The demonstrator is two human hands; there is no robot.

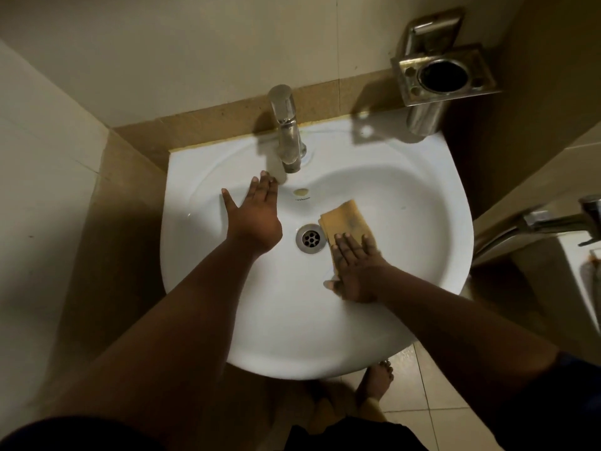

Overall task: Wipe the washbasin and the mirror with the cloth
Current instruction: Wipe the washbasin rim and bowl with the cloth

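Note:
The white washbasin (406, 196) fills the middle of the view, with its metal drain (310, 238) at the centre. A folded yellow cloth (346, 221) lies flat inside the bowl just right of the drain. My right hand (356, 268) presses flat on the near end of the cloth, fingers spread. My left hand (255, 213) rests open on the bowl's left inner slope, fingertips close to the tap's spout, holding nothing. The mirror is out of view.
A chrome tap (287, 128) stands at the back rim of the basin. A steel cup holder (445, 74) is fixed to the wall at the upper right. Another tap (559, 219) juts in at the right edge. Bare feet (374, 385) stand on the tiled floor below.

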